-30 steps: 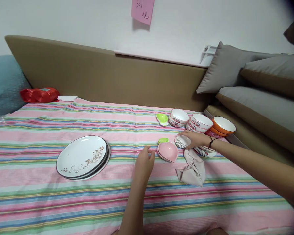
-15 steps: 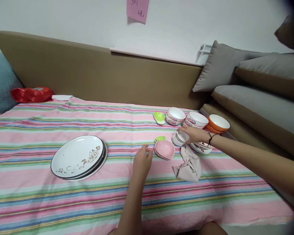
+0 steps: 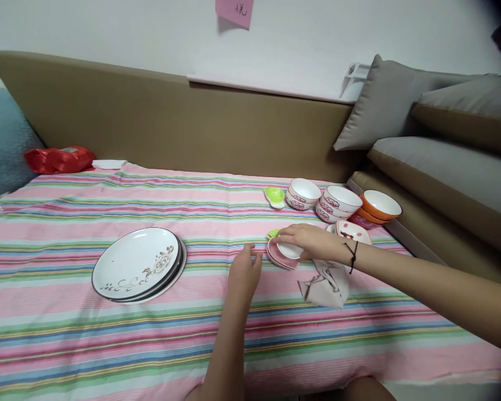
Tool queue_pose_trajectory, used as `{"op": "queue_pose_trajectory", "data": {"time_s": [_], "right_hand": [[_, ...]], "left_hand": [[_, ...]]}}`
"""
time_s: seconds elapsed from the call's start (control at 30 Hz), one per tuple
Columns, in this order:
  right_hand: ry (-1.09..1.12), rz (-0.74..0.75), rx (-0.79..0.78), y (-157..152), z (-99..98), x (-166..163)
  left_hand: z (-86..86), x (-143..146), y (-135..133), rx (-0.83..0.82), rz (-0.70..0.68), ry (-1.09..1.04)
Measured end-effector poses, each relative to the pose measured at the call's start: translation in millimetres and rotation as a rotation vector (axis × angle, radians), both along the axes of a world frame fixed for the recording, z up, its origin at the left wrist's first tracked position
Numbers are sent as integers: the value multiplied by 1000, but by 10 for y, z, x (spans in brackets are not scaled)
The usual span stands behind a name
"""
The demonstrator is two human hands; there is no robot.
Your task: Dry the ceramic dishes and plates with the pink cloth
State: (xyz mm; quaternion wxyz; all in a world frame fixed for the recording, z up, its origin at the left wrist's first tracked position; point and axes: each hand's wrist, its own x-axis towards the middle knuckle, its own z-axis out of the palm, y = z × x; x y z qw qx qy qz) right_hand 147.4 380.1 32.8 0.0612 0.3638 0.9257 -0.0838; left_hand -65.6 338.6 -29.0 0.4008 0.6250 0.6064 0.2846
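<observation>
My right hand grips a stack of small white saucers and holds it over the pink heart-shaped dishes. A green dish peeks out just behind them. My left hand rests on the striped cloth just left of the pink dishes, fingers loosely curled, holding nothing. A beige rag lies crumpled under my right wrist.
A stack of large white floral plates sits at the left. Red-patterned white bowls, an orange bowl, a patterned plate and a green dish stand at the right. A red bag lies far left. Cushions flank the right.
My right hand picked up the white saucer stack and carried it left onto the pink dishes, uncovering the patterned plate. My left hand stayed put.
</observation>
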Motion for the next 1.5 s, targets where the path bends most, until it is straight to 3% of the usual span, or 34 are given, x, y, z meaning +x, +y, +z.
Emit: {"op": "queue_pose_trajectory", "data": {"time_s": [0.13, 0.47, 0.7, 1.0, 1.5], "right_hand": [[-90, 26, 26, 42, -79, -96], [-160, 1, -81, 147, -140, -129], [-179, -105, -174, 145, -169, -110], [-214, -124, -143, 156, -216, -122], [264, -260, -221, 28, -386, 120]], "left_hand": [[3, -11, 6, 11, 1, 5], [16, -30, -4, 4, 13, 11], [-14, -31, 7, 23, 9, 2], [5, -31, 3, 11, 10, 14], [-88, 99, 15, 99, -38, 74]]}}
